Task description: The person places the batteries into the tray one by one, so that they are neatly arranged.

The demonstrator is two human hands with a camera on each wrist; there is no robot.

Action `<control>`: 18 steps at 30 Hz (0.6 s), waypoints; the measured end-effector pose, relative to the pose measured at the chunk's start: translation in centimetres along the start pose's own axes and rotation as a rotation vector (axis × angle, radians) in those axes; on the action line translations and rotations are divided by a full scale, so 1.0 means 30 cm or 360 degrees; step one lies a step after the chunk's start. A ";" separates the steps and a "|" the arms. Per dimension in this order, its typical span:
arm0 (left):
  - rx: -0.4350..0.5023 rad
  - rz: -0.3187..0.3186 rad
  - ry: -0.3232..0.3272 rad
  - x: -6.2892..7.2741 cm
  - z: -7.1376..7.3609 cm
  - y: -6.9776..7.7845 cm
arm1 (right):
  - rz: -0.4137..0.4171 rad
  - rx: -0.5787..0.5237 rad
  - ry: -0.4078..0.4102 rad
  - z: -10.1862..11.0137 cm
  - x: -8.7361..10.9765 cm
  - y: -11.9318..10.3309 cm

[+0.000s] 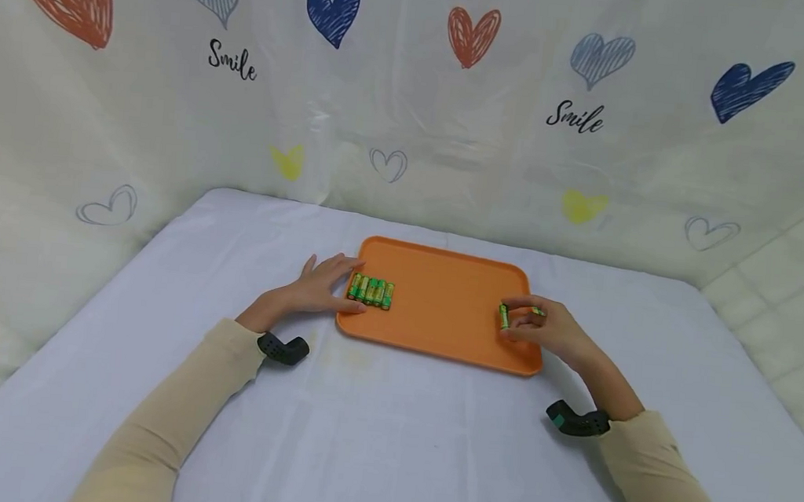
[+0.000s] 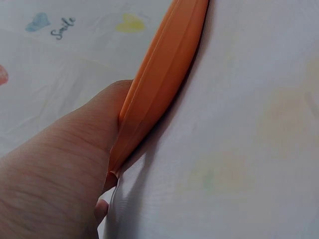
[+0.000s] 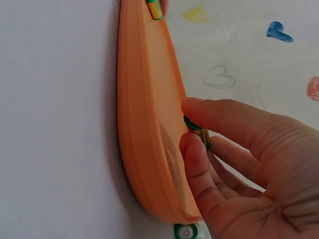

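Note:
A row of several green-and-gold batteries (image 1: 370, 291) lies side by side at the left end of the orange tray (image 1: 440, 301). My left hand (image 1: 321, 282) reaches over the tray's left rim, thumb and fingers spread around the near and far ends of the row. Over the tray's right end, my right hand (image 1: 550, 326) pinches a battery (image 1: 504, 316) between thumb and forefinger, holding it nearly upright in the head view. Another battery (image 1: 538, 312) shows among that hand's fingers. In the left wrist view, the left hand (image 2: 60, 149) overlaps the tray's side and hides the row.
A white cloth (image 1: 373, 438) covers the table under the tray. Behind stands a pale curtain (image 1: 399, 109) printed with hearts and lettering. Black bands (image 1: 284, 349) sit on both wrists. In the right wrist view, a battery's round end (image 3: 186, 232) shows below the tray's corner.

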State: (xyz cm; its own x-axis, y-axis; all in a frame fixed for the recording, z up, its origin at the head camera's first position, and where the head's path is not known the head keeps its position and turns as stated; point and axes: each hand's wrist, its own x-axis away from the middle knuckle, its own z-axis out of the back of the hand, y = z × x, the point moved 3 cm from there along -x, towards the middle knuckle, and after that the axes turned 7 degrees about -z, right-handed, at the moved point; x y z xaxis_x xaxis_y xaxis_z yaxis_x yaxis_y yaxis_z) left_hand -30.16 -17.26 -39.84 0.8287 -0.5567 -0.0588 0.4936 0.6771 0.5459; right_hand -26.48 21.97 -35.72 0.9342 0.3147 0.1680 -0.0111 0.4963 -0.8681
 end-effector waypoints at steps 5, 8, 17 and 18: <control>-0.0011 0.0006 0.0002 -0.002 -0.002 -0.003 | 0.0020 0.0023 -0.0034 -0.036 -0.018 -0.024; -0.0003 0.0008 0.0002 -0.002 -0.002 -0.002 | 0.0036 0.0032 -0.0041 -0.054 -0.029 -0.037; -0.0012 0.0021 -0.0006 -0.004 -0.005 -0.004 | 0.0082 -0.0037 -0.0111 -0.097 -0.067 -0.055; -0.0014 0.0013 -0.0004 -0.005 -0.005 -0.004 | 0.0086 -0.0035 -0.0117 -0.100 -0.069 -0.057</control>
State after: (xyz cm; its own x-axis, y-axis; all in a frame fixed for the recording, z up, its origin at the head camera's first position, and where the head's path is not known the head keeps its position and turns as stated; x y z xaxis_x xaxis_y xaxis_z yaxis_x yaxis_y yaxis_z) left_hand -30.31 -17.18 -40.02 0.8321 -0.5522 -0.0522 0.4890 0.6860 0.5388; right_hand -27.32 18.02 -35.99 0.9038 0.3993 0.1540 -0.0520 0.4596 -0.8866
